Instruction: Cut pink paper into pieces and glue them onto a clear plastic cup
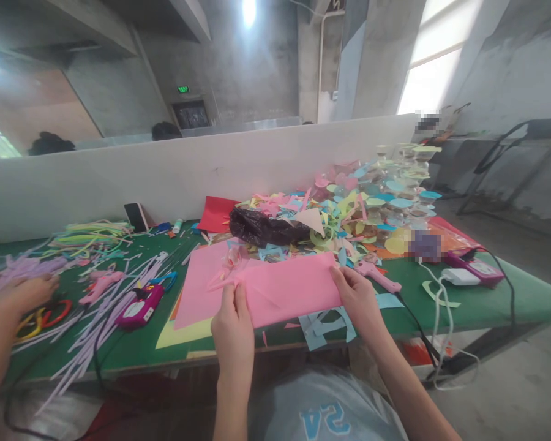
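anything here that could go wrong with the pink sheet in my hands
The pink sheet might crease or tear: it is pinched between the left hand and right hand.

The pink glue gun lies close beside the right hand, so an elbow or wrist could bump it; whether it is hot, I can't tell.

The blue paper scraps at the table's front edge could be brushed off.

From my remote seat, I'm holding a long, plain pink strip (298, 282) stretched sideways between my left hand (232, 321) and right hand (359, 297). Its face is looking mostly smooth, its left end is bunching into creases, its right end is sitting higher in view, and it's partly covering a larger pink sheet (195, 282).
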